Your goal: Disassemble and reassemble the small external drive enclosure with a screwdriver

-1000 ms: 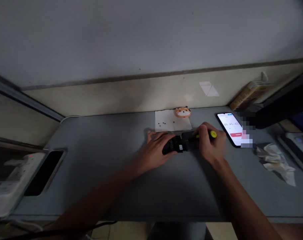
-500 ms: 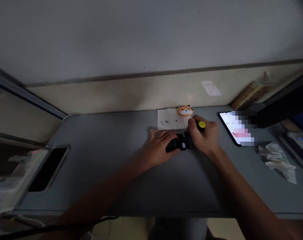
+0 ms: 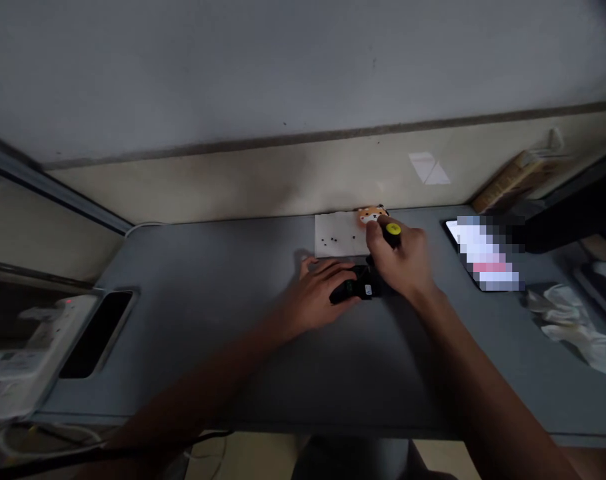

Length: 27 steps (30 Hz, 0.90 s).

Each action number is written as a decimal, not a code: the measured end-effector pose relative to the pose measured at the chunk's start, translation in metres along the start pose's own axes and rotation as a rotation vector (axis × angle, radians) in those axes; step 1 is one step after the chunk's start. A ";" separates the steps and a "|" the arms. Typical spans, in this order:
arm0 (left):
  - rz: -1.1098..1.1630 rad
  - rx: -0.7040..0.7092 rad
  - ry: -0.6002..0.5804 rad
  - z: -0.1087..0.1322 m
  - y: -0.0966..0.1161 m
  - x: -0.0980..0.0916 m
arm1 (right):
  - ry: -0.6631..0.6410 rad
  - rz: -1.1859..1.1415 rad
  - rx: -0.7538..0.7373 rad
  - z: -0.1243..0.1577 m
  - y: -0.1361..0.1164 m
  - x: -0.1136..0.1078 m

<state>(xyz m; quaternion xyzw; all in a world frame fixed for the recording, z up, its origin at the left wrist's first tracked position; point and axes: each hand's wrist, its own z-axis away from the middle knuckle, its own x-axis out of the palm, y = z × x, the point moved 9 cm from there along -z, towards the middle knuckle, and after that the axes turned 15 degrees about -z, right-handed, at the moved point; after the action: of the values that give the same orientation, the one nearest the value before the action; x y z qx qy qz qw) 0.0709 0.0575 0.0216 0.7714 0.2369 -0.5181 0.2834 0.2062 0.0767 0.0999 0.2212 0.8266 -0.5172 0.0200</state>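
Just right of centre in the frame, a black electronic device (image 3: pixel 366 290) lies on a grey desk (image 3: pixel 223 280), a bit of green and a small white label showing on its upper face. The left hand (image 3: pixel 317 293) reaches in from the lower left and lies over the device's left end, fingers partly curled along the far side and thumb along the near side, so that it has the piece between them. The right hand (image 3: pixel 403 257), coming from the lower right, is curled closely round the dark handle of a screwdriver (image 3: pixel 393 231), whose round yellow end points up; the tool slants down to the device's right part, but whether its tip touches cannot be told. Just beyond the hands, a white paper sheet (image 3: pixel 333 225) carries a few tiny dark pieces (image 3: pixel 333 239), too small to make out. An orange animal-face case (image 3: pixel 370 215) sits at the sheet's upper right corner, partly hidden by the right hand. Right of that hand lies a lit phone (image 3: pixel 477 257), its screen mostly blurred out, with a crumpled tissue (image 3: pixel 567 320) towards the right edge of the frame. At the lower left, a dark-screened phone (image 3: pixel 97 333) rests beside a white power strip (image 3: pixel 45 360).
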 end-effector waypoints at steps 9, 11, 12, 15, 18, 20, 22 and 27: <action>-0.039 0.002 -0.021 0.001 0.000 0.002 | -0.010 -0.519 0.098 0.001 0.019 0.004; -0.045 0.004 -0.026 0.001 0.000 0.001 | -0.013 -0.681 0.182 0.002 0.031 0.009; -0.047 0.006 -0.027 0.001 0.001 0.001 | 0.001 -0.729 0.212 0.003 0.036 0.010; -0.057 0.021 -0.025 0.000 0.003 0.001 | 0.028 -0.850 0.254 0.004 0.042 0.012; -0.091 0.013 -0.019 0.000 0.003 0.001 | -0.007 -0.998 0.315 0.004 0.040 0.016; -0.110 0.008 -0.013 0.000 0.002 0.000 | -0.003 -1.060 0.343 0.004 0.039 0.014; -0.116 0.009 -0.017 0.000 0.002 0.001 | 0.008 -1.090 0.352 0.004 0.038 0.011; -0.117 -0.020 -0.014 0.000 0.002 -0.001 | -0.037 -1.021 0.338 0.004 0.041 0.010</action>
<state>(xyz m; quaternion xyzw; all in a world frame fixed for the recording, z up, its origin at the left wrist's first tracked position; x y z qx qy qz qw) 0.0715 0.0561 0.0228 0.7498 0.2849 -0.5367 0.2619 0.2118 0.0920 0.0611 -0.2180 0.7337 -0.5907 -0.2555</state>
